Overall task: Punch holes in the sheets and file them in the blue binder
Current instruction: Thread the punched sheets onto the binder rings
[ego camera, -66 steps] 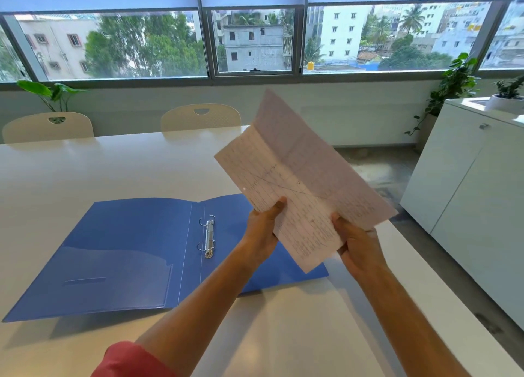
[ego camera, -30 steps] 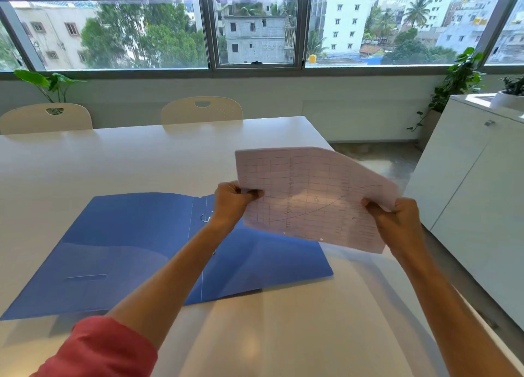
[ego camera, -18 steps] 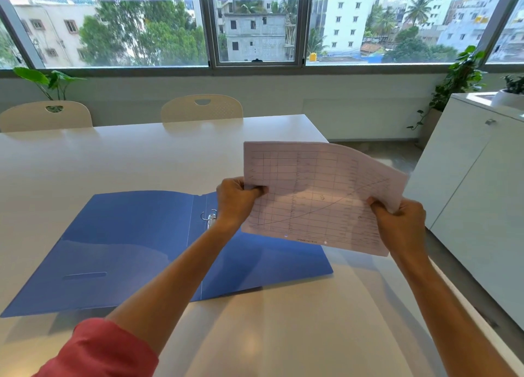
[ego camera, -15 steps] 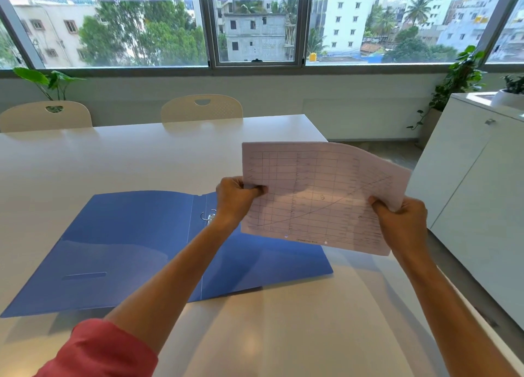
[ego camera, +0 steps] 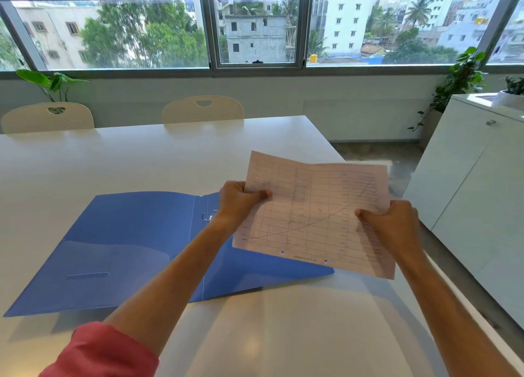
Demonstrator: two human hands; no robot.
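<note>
The sheet (ego camera: 312,215) was held up in the air above the right half of the worktop (ego camera: 141,155), off its surface. The left hand (ego camera: 238,201) pinched its left edge and the right hand (ego camera: 394,226) gripped its right edge, each grip clenched on the paper. Two small holes showed near the sheet's lower edge — so the punching looked done for this sheet. The blue binder (ego camera: 127,246) lay open and flat toward the worktop's left near side, its rings (ego camera: 208,216) bare of paper as far as could be seen. Filing remained — the holes had yet to go onto the rings.
</note>
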